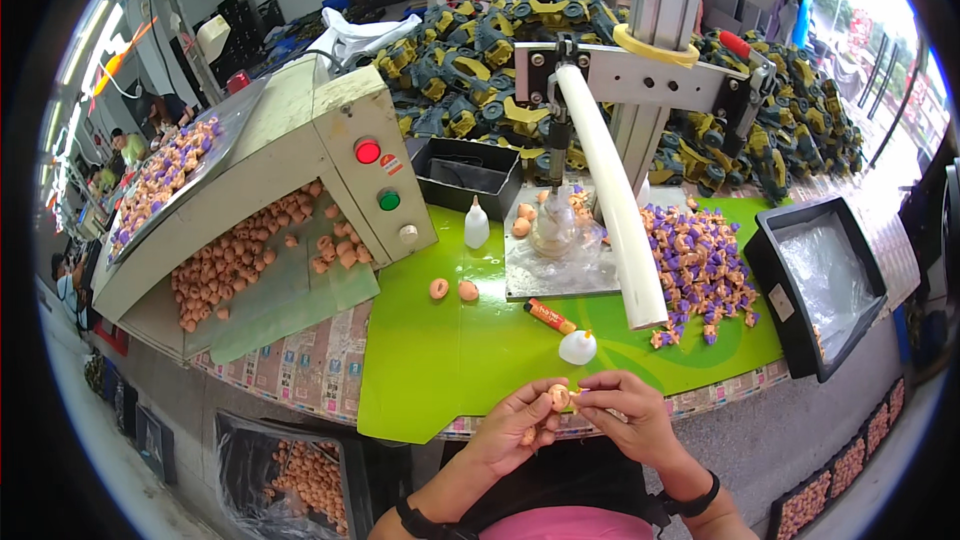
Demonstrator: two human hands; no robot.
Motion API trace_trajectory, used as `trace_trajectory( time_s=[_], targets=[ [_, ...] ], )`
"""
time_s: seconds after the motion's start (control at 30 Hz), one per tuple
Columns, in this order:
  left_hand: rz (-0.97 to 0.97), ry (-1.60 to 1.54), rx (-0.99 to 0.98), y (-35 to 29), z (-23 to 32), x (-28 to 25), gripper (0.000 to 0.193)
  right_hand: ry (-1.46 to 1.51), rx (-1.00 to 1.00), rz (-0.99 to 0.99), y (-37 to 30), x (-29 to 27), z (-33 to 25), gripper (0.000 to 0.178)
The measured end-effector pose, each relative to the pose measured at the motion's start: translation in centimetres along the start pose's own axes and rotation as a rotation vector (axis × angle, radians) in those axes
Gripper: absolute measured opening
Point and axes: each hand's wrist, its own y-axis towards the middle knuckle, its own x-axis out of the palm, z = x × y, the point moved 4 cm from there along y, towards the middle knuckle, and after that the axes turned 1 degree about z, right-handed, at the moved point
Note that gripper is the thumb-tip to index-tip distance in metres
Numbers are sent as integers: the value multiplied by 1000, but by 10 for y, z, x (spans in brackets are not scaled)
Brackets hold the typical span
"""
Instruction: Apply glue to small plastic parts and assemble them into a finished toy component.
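Note:
My left hand (512,432) pinches a small peach-coloured hollow round piece (559,396), like a toy figure's head, at its fingertips. A second peach piece (529,435) shows lower between the fingers of that hand. Close beside it, my right hand (632,416) has thumb and forefinger pressed together at the piece; what they hold, if anything, is too small to make out. Just beyond the hands stands a white squeeze bottle (577,348) next to an orange-red tube (550,316). Two more round pieces (468,290) lie on the green mat (420,370).
A press with a long white lever (618,210) rises at centre. Purple-and-peach figure parts (700,265) are heaped right of it, beside a black tray (820,280). At left, a beige machine (330,130) contains many round pieces. Yellow-green toy vehicles (460,90) pile up behind.

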Motion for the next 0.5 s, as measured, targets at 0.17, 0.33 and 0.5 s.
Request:
trace_trajectory(
  time_s=[0.17, 0.33, 0.5],
  targets=[
    [-12, 44, -2, 1, -5, -3, 33, 17, 106, -4, 1, 2, 1, 21],
    [-9, 71, -2, 0, -7, -7, 33, -56, -15, -16, 0, -1, 0, 22],
    [45, 144, -35, 2, -7, -7, 29, -92, -25, -2, -3, -2, 5, 21]
  ],
)
